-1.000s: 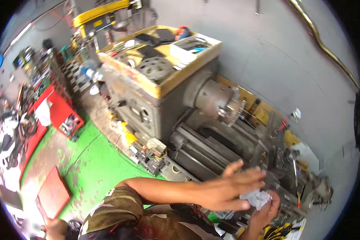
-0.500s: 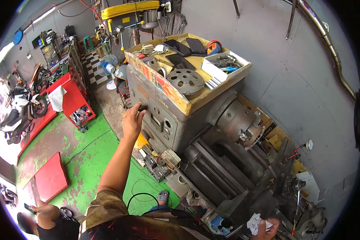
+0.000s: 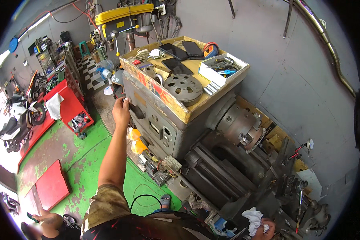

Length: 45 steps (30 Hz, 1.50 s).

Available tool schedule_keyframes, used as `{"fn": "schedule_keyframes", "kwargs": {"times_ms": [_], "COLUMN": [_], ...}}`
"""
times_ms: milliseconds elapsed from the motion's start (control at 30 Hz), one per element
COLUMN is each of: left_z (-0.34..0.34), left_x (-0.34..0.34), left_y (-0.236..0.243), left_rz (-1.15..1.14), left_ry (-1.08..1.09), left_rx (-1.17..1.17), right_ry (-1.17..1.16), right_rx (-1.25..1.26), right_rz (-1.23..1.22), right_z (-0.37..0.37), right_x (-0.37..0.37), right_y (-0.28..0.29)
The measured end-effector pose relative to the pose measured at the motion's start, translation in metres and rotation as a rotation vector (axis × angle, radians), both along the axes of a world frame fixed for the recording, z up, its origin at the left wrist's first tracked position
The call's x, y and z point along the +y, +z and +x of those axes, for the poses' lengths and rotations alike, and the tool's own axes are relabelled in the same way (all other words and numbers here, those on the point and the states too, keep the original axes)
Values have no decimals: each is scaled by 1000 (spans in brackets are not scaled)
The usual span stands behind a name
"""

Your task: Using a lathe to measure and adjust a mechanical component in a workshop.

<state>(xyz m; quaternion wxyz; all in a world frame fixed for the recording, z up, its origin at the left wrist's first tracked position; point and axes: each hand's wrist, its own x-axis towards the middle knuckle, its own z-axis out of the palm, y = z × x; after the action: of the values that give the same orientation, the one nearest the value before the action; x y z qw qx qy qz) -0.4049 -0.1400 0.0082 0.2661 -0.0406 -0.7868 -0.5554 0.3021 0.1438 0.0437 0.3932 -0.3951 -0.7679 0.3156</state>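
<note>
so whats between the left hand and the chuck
In the head view, a dark lever and the grey housing lie between the left hand and the chuck.

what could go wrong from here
The crumpled white wipe in the right hand could snag if it got near the chuck while that turned. The phones share the tray with a metal disc, which might scratch them if it slid. The black cord loops near a sandalled foot, so it could trip someone.

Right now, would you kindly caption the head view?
Left hand at a dark lever on the grey machine, right hand holding a white cloth.
</note>
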Motion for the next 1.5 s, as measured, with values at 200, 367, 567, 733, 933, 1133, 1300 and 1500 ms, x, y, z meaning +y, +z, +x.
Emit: {"fn": "schedule_keyframes", "kwargs": {"times_ms": [200, 367, 567, 733, 933, 1133, 1300, 1500], "left_z": [-12, 52, 217, 247, 225, 215, 234, 273], "left_x": [-8, 21, 145, 320, 465, 495, 468, 387], "left_y": [-6, 56, 143, 170, 137, 110, 113, 68], "left_rz": [-89, 108, 222, -288, -1033, -1232, -985, -376], "left_ry": [2, 180, -551, -1010, -1103, -1098, -953, -739], "left_rx": [2, 319, 878, 716, 166, 181, 146, 734], "right_ry": [-94, -108, -186, -203, -314, -581, -653, -570], "right_rx": [36, 227, 200, 272, 265, 426, 507, 531], "right_rz": [-56, -106, -162, -90, -130, -220, -134, -237], "right_z": [-12, -22, -27, -18, 39, 107, 133, 116], "right_x": [-2, -3, -9, -22, -80, -135, -143, -122], "right_y": [-8, -3, 2, 4, 16, -10, -26, -10]}}
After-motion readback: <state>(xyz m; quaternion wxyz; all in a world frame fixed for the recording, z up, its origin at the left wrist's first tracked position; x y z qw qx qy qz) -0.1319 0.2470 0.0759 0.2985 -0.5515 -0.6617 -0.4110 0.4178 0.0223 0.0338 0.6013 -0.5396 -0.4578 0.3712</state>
